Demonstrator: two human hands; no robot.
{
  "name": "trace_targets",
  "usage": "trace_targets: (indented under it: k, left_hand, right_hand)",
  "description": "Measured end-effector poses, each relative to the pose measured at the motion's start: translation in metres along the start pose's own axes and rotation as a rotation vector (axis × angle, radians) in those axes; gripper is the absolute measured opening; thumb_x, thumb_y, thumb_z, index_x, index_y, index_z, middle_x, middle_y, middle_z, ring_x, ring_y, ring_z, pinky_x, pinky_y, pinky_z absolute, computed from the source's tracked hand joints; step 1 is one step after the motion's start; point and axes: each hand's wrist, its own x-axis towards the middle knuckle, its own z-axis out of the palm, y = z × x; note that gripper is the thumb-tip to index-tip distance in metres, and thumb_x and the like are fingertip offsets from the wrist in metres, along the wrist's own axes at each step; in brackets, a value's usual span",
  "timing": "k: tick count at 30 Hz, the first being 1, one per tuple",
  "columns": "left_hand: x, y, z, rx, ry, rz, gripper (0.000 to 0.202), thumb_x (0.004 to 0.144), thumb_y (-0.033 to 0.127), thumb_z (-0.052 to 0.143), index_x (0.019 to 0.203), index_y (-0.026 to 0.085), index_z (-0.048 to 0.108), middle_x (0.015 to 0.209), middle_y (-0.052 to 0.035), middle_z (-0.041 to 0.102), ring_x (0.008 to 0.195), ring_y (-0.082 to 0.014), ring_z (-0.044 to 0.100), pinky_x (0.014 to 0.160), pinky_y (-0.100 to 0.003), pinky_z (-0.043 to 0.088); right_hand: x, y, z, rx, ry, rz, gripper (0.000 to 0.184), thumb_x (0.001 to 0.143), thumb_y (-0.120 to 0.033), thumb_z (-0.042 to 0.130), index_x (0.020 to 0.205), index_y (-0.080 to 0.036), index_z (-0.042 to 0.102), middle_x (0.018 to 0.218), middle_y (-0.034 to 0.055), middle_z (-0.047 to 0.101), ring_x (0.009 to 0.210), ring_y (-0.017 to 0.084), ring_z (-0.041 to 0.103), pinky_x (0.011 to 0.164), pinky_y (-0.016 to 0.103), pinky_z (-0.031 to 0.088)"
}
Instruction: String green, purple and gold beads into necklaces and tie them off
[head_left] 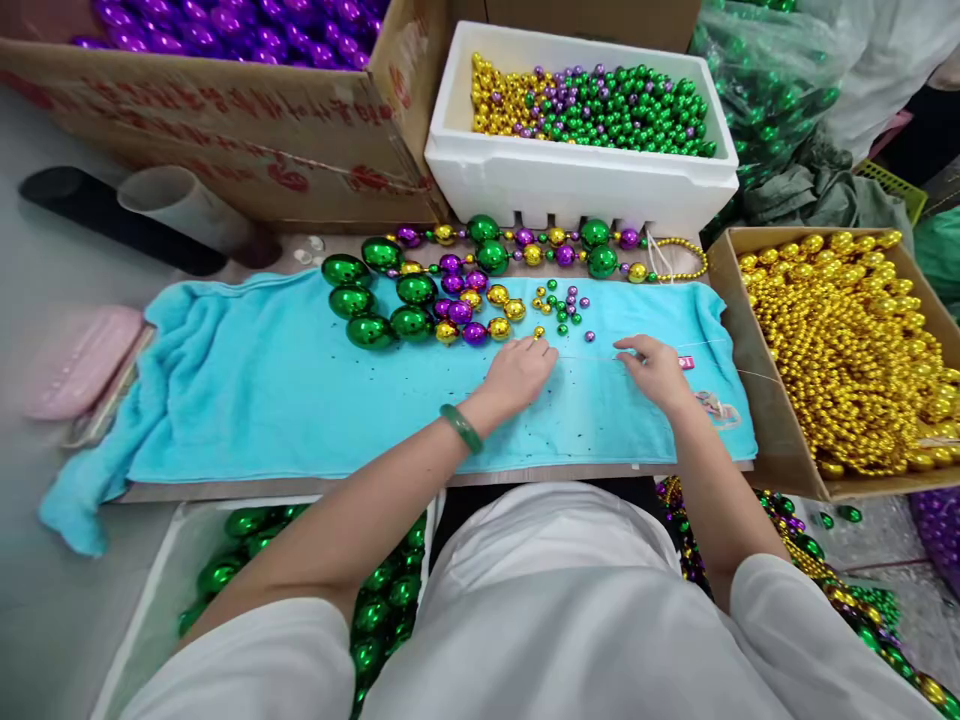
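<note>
A: Turquoise towel [300, 400] flat across the middle of the frame, on a board [525, 474]. Around it?

B: At upper middle, white foam box [570, 180] full of gold, purple and green beads. At upper left, cardboard box [225, 120] with purple beads inside. At the right edge, carton [780, 430] heaped with gold bead chains. At lower left, white tray [161, 590] of large green balls.

A: And on the towel itself?

B: Toward the upper middle, thick bead string [450, 290] of green, purple and gold, curled back on itself. Just below it, loose small beads [562, 305], scattered near the fingertips.

A: Left hand?

B: Left hand [517, 375] at frame centre, palm down on the towel, green bangle [461, 428] on the wrist. Fingers drawn together, tips touching a small gold bead [538, 333]. Pinched on it or only pressed against it, cannot tell.

A: Right hand?

B: Right hand [660, 372] just right of centre, near the left one but apart. Thumb and forefinger closed on a thin clear thread [589, 357], stretched across the towel between both hands. Pink tag [686, 362] just beside the knuckles.
</note>
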Motion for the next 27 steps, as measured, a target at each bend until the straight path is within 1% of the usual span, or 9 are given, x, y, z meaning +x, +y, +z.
trace_targets:
  k: [2,6,8,12,15,18,21,24,27]
  left_hand:
    - [-0.003,-0.002,-0.015,0.018,0.052,0.011,0.024,0.089,0.009,0.04,0.091,0.016,0.063,0.089,-0.0114,0.061,0.089,-0.0254,0.055,0.076,-0.038,0.041]
    - [-0.008,-0.01,-0.047,0.035,0.127,0.028,0.03,0.093,0.012,0.034,0.09,0.018,0.063,0.086,-0.0101,0.06,0.087,-0.0249,0.054,0.076,-0.04,0.041]
    - [-0.007,-0.016,-0.063,0.046,0.18,0.026,0.033,0.095,0.015,0.031,0.093,0.018,0.064,0.09,-0.0098,0.061,0.091,-0.0246,0.054,0.079,-0.04,0.041]
    - [0.001,-0.029,-0.08,-0.034,0.411,-0.137,0.028,0.096,0.022,0.038,0.112,0.019,0.06,0.109,-0.009,0.059,0.104,-0.0238,0.052,0.088,-0.04,0.042]
    - [0.004,-0.03,-0.066,-0.159,0.471,-0.274,0.024,0.095,0.024,0.041,0.106,0.016,0.06,0.101,-0.0081,0.061,0.096,-0.0202,0.054,0.084,-0.035,0.044]
    - [0.01,-0.018,-0.034,-0.186,0.31,-0.242,0.023,0.095,0.024,0.042,0.095,0.015,0.063,0.09,-0.0076,0.062,0.088,-0.0191,0.055,0.08,-0.032,0.045]
    - [0.028,-0.001,-0.009,-0.131,0.175,-0.208,0.026,0.095,0.025,0.042,0.102,0.016,0.065,0.095,-0.009,0.063,0.092,-0.0213,0.055,0.08,-0.033,0.045]
    - [0.052,0.009,0.0,-0.097,0.097,-0.233,0.027,0.095,0.024,0.042,0.11,0.016,0.063,0.102,-0.01,0.062,0.099,-0.024,0.055,0.08,-0.034,0.046]
    - [0.069,0.012,0.001,-0.064,-0.008,-0.297,0.024,0.093,0.025,0.046,0.107,0.014,0.063,0.102,-0.0127,0.062,0.1,-0.027,0.057,0.08,-0.036,0.047]
  right_hand:
    - [-0.008,-0.002,0.005,0.057,-0.029,-0.006,0.023,0.078,-0.024,0.058,0.094,-0.019,0.073,0.101,0.0068,0.072,0.08,0.018,0.062,0.081,0.032,0.047]
    - [-0.016,-0.007,0.013,0.288,-0.065,0.104,0.02,0.077,-0.032,0.059,0.085,-0.019,0.072,0.071,0.0016,0.068,0.061,0.014,0.056,0.062,0.028,0.045]
    - [-0.017,-0.01,0.015,0.453,-0.103,0.132,0.02,0.074,-0.034,0.06,0.083,-0.018,0.069,0.066,0.0,0.065,0.056,0.012,0.054,0.056,0.026,0.044]
    - [-0.017,-0.014,0.014,0.647,-0.086,0.165,0.019,0.071,-0.036,0.062,0.078,-0.018,0.064,0.059,-0.0019,0.059,0.055,0.011,0.053,0.052,0.024,0.044]
    - [-0.021,-0.013,0.008,0.726,0.045,0.218,0.021,0.07,-0.038,0.064,0.079,-0.019,0.062,0.058,-0.0025,0.058,0.051,0.01,0.05,0.049,0.023,0.042]
    - [-0.027,-0.007,0.004,0.792,0.163,0.274,0.021,0.07,-0.038,0.065,0.081,-0.02,0.062,0.06,-0.0024,0.059,0.05,0.009,0.049,0.049,0.023,0.042]
    - [-0.032,0.0,0.004,0.841,0.234,0.295,0.02,0.072,-0.037,0.066,0.082,-0.02,0.062,0.06,-0.0029,0.057,0.051,0.009,0.048,0.049,0.022,0.041]
    - [-0.036,0.008,0.009,0.862,0.256,0.31,0.019,0.075,-0.037,0.065,0.084,-0.021,0.062,0.06,-0.0033,0.056,0.052,0.009,0.049,0.049,0.022,0.04]
    - [-0.04,0.014,0.013,0.863,0.248,0.325,0.018,0.077,-0.038,0.064,0.085,-0.022,0.061,0.062,-0.0026,0.056,0.053,0.011,0.05,0.05,0.023,0.041]
